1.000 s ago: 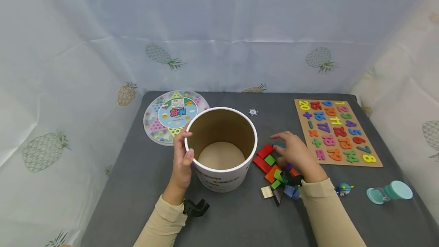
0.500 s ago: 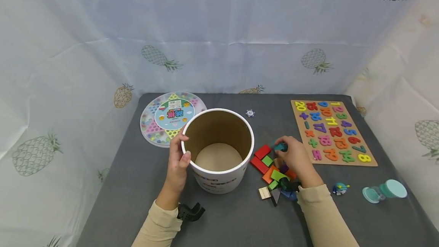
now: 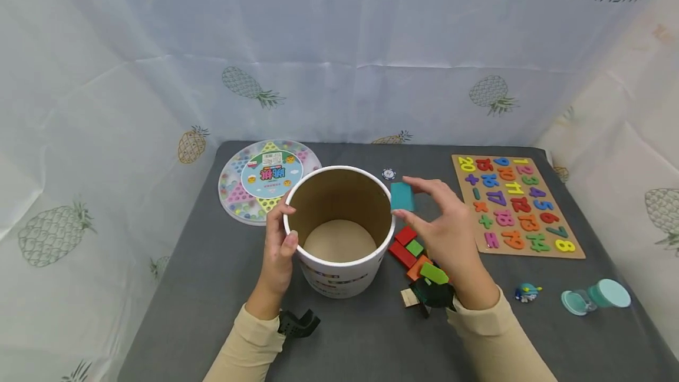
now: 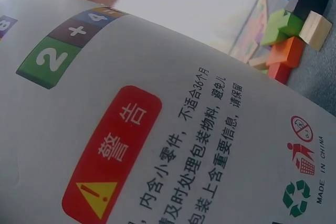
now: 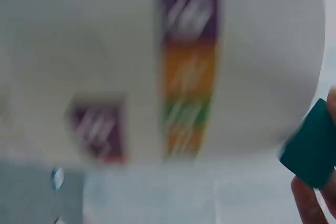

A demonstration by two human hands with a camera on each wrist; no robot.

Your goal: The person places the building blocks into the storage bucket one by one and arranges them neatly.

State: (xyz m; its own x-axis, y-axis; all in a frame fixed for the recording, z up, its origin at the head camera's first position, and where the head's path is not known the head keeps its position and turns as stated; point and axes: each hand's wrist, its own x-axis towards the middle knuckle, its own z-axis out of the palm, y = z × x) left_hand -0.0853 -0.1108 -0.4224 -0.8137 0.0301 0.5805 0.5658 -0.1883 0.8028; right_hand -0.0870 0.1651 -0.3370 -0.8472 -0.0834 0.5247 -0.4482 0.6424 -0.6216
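Observation:
A white cardboard bucket (image 3: 339, 282) stands upright on the dark table, and its visible floor is bare. My left hand (image 3: 278, 252) grips the bucket's left rim, fingers outside and thumb over the edge. Between thumb and fingertips my right hand (image 3: 448, 223) pinches a teal block (image 3: 402, 197) beside the bucket's right rim. In the right wrist view the teal block (image 5: 312, 145) shows at the right edge, near the blurred bucket wall (image 5: 252, 77). Below the right hand lies a pile of coloured blocks (image 3: 405, 252), partly hidden by the wrist strap.
A wooden number board (image 3: 522, 205) lies at the back right, a round Chinese checkers set (image 3: 270, 181) at the back left. A poker chip (image 3: 388, 174) lies behind the bucket. At right are a small toy figure (image 3: 527, 292) and a teal-capped hourglass (image 3: 596, 296).
My right hand has picked the teal block from the pile, then lifted it up and left to the bucket's rim. The left hand keeps its grip on the bucket.

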